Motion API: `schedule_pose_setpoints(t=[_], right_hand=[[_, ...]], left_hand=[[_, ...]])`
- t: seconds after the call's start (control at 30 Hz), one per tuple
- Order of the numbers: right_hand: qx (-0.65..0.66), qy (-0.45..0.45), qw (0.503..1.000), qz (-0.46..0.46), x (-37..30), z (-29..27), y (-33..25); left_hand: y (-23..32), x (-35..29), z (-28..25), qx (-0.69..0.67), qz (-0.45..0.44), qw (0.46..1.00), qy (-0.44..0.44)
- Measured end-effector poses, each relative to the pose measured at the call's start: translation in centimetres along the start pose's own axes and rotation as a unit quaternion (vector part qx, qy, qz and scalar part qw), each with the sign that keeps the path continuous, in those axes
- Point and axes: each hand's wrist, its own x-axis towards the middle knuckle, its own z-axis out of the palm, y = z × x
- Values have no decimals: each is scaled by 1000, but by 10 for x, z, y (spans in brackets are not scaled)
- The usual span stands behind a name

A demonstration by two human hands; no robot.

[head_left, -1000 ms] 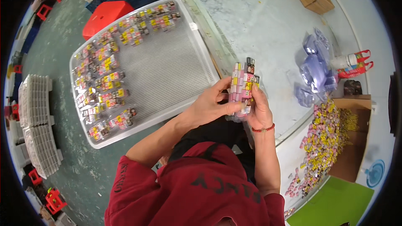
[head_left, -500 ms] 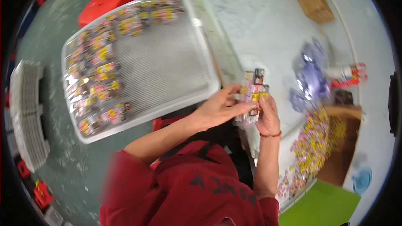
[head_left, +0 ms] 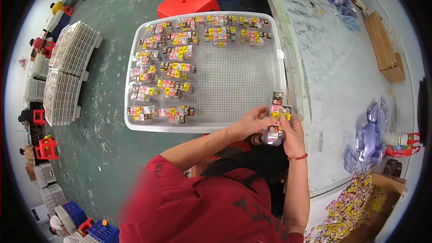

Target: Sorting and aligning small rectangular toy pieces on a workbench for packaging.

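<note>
A clear plastic pack (head_left: 273, 135) of small pink, yellow, black and white printed pieces is held upright between my two hands. My left hand (head_left: 246, 125) grips its left side, with the thumb pressed on the front and some fingers hidden behind. Around the right side is my right hand (head_left: 293, 137), its thumb also on the front and a red cord at the wrist. Just beyond my left hand lies a white perforated tray (head_left: 202, 130), where similar packs (head_left: 179, 52) line the left side and far edge.
On the worktable (head_left: 330, 63) to my right lie purplish clear plastic shells (head_left: 370, 130) and a cardboard piece (head_left: 382, 47). Loose yellow and pink pieces (head_left: 346, 204) spill beside a cardboard box (head_left: 393, 191). A red stool (head_left: 189, 2) stands past the tray; stacked white crates (head_left: 67, 94) stand left.
The view has swung, so the tray now appears farther right and squarer. Both hands keep hold of the pack, which shows more upright and clearer.
</note>
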Motion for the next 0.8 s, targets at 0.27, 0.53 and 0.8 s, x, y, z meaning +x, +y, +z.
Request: schedule_pose_setpoints(t=[0.27,0.53,0.8], right_hand=[[57,25,996,62,10,-1,11],[73,51,994,69,12,-2,20],[23,95,993,73,0,-15,29]], left_hand=[[-5,5,-15,13,-27,999,16],[-13,12,-23,-17,31,999,37],[-6,58,-99,-238,179,932,207]])
